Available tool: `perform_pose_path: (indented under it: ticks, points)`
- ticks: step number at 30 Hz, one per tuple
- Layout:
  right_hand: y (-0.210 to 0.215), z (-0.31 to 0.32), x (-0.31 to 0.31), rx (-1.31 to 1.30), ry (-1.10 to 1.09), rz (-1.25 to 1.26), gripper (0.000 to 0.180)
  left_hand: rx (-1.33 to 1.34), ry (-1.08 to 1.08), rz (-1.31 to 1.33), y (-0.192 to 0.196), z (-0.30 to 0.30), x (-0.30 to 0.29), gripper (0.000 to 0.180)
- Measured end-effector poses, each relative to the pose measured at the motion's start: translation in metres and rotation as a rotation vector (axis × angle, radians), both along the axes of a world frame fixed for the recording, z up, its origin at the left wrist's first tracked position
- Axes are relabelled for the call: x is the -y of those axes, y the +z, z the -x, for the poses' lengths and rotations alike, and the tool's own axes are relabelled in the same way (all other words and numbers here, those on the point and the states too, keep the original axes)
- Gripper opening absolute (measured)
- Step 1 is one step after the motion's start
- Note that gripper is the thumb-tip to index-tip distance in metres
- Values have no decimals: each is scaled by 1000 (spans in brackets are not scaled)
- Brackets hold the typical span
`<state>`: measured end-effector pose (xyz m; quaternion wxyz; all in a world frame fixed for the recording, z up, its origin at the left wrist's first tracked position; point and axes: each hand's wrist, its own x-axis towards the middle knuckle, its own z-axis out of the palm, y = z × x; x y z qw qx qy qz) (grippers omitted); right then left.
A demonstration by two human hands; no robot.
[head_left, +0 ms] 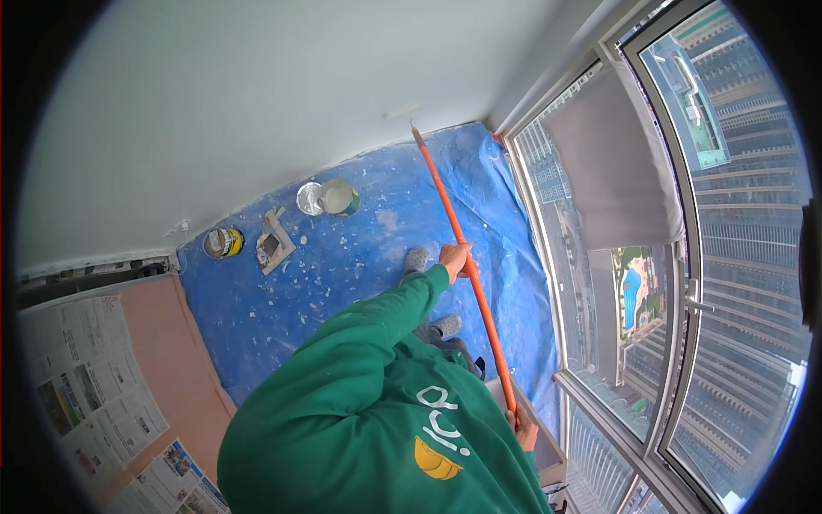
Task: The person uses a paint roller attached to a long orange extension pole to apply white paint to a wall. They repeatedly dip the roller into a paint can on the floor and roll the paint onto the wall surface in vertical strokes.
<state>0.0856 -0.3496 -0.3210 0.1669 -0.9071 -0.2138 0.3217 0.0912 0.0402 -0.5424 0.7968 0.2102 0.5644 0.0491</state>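
Note:
A long orange extension pole (443,199) slants from low on my right up to the pale wall (257,94). My left hand (456,259) is closed round its middle. Lower down, near the pole's bottom end, my right hand (522,430) grips it too, partly hidden by my green sleeve. At the far tip a thin wire frame carries a pale paint roller (400,111) that lies against the wall and almost blends into it.
Blue plastic sheeting (342,274), spotted with paint, covers the floor. By the wall stand an open paint can (339,198) and a yellow-black can (224,243), with a roller tray (274,244) between. Newspapers (103,385) lie at left; windows (616,257) line the right.

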Motion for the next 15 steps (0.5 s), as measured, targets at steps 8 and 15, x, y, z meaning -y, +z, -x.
perform_pose_path:
  ticks: [8, 15]
  points:
    - [-18, -19, -92, -26, 24, 116, 34, -86, -73, 112, -70, -11, -61, 35]
    - [-55, -37, -152, -53, 63, 244, 33, -172, -100, 194, -132, -27, -108, 33]
